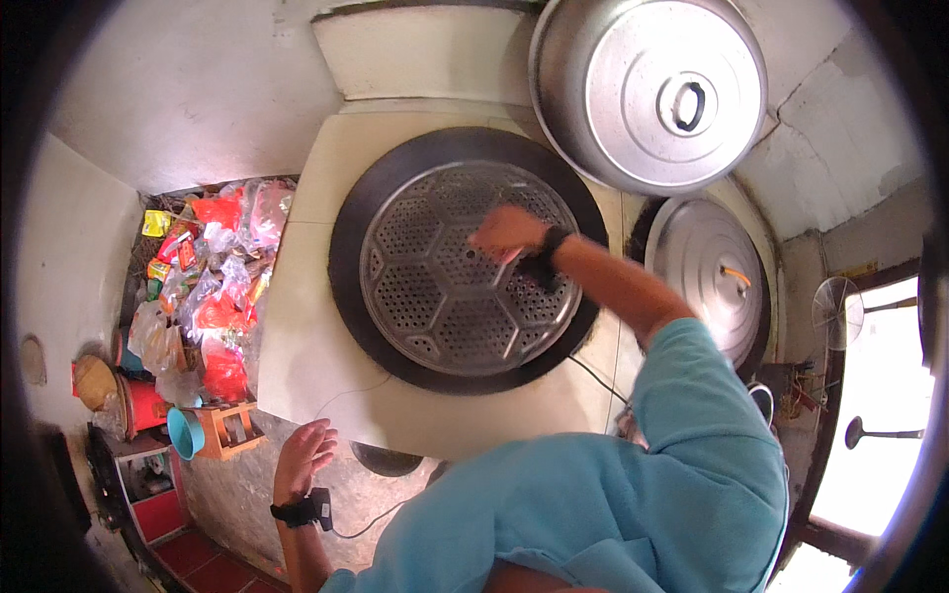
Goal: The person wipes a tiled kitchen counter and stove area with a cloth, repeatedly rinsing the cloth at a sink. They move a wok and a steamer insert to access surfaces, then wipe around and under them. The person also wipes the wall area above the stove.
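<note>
A round perforated metal steamer plate point(474, 326) with hexagon patterns lies in a wide dark wok point(352, 311) set into a pale tiled stove top point(304, 311). Over the middle of that plate is my right hand point(508, 233), slightly blurred, its fingers bent and partly hidden. Whether it grips or touches the plate is unclear. My left hand point(305, 454) hangs past the stove's front left corner, fingers loosely apart and nothing in them. Both wrists wear black straps; a small box point(321, 508) with a cable sits on the left one.
A large domed aluminium lid point(623, 96) leans at the back right. Another metal lid point(697, 274) covers a second wok on the right. Plastic bags point(222, 296) and wrappers are heaped left of the stove, near a small wooden stool point(226, 434) and a turquoise bowl point(185, 434).
</note>
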`<state>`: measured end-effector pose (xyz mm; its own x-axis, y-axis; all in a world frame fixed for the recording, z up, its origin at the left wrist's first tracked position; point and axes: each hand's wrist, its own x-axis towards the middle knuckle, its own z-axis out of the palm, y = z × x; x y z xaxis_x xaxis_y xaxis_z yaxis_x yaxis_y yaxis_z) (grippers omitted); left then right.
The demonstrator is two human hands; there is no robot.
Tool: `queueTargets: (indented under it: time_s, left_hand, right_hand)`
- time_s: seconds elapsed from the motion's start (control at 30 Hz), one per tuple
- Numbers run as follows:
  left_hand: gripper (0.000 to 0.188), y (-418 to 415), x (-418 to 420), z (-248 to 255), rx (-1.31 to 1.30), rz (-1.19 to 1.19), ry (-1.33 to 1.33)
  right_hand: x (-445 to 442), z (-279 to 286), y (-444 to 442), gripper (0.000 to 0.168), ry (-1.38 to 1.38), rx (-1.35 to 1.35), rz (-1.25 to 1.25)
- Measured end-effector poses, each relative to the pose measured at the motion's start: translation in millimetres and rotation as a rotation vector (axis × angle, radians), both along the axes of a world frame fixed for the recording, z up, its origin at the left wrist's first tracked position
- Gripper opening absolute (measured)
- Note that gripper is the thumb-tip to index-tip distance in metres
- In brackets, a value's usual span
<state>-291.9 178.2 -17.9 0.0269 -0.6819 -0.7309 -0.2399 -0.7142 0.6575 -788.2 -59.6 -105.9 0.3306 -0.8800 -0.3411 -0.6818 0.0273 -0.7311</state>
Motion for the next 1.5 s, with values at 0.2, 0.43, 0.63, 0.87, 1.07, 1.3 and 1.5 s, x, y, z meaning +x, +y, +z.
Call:
queueTargets:
  time_s: [0.2, 0.43, 0.63, 0.87, 1.07, 1.3, 1.5]
  left_hand:
    - [0.043, 16.2, 1.4, -5.1, 0.041, 0.031, -0.078]
    - [0.037, 1.2, -40.3, -9.5, 0.032, -0.162, 0.111]
    - [0.036, 3.0, -45.5, 5.3, -0.014, -0.175, 0.065]
    - [0.043, 34.5, -30.8, 18.9, -0.020, -0.115, 0.032]
    - [0.043, 45.5, -28.8, 14.2, -0.057, -0.091, 0.053]
    - [0.051, 17.8, -58.8, -16.2, -0.136, -0.248, 0.193]
    - [0.083, -0.1, -76.6, -76.6, -0.223, -0.364, 0.109]
  right_hand:
    - [-116.1, 181.4, 87.6, 0.040, -0.110, 0.237, -0.426]
    - [-210.4, 226.5, 99.0, 0.058, 0.511, -0.452, -0.654]
    - [-304.0, 185.6, 8.5, 0.056, 0.565, -0.391, -0.802]
    - [-310.7, 169.0, -8.6, 0.039, 0.228, -0.522, -0.791]
    - [-201.9, 249.7, 26.8, 0.038, 0.297, -0.492, -0.379]
    - [-48.3, 224.1, 33.5, 0.040, 0.394, -0.288, -0.097]
    - [34.0, 137.1, 7.5, 0.029, 0.382, 0.045, -0.115]
